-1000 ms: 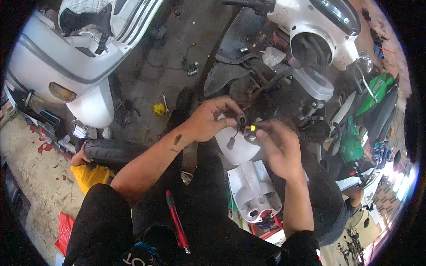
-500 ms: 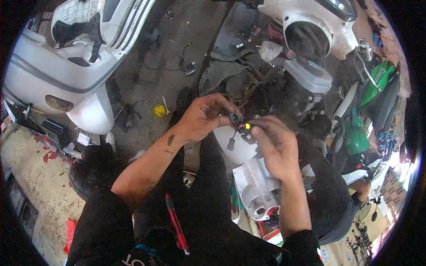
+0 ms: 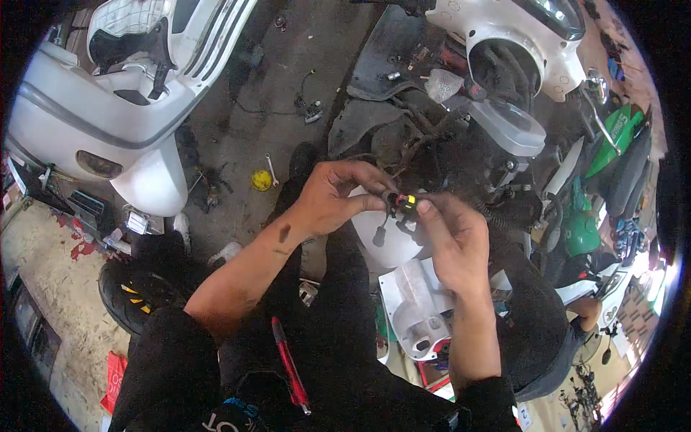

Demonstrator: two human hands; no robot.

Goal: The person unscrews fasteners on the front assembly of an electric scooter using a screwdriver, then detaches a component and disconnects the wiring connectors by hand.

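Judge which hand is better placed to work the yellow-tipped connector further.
Probably the right hand: its thumb and fingertips pinch the yellow-tipped connector directly. The left hand grips the dark wiring just behind it, steadying it.

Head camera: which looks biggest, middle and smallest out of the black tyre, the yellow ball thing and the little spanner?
1. Black tyre, biggest by far.
2. and 3. Spanner and yellow round thing: too alike to rank; the spanner is longer, the round thing fatter.

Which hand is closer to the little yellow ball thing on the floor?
Left. The left hand is just right of the yellow ball on the floor; the right hand lies farther right, past the black and yellow connector both hands pinch.
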